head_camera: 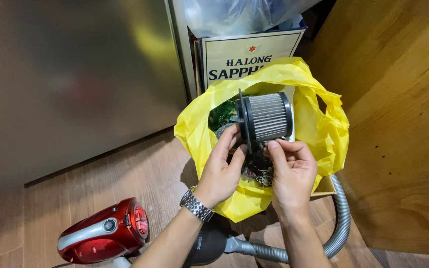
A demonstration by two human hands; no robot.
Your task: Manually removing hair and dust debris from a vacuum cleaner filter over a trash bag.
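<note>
Both hands grip pleated cylinder filter (268,117) over yellow bag (319,129): left hand (222,171) closed on flange, right hand (294,173) pinching near edge. Likely light, rigid; pleats fragile, so hold rims.

A red vacuum cleaner (103,232) lies on the wooden floor (100,168), left of its grey hose (341,218). Behind stands a steel fridge (75,79), with a cardboard box (244,57) right of it.
</note>
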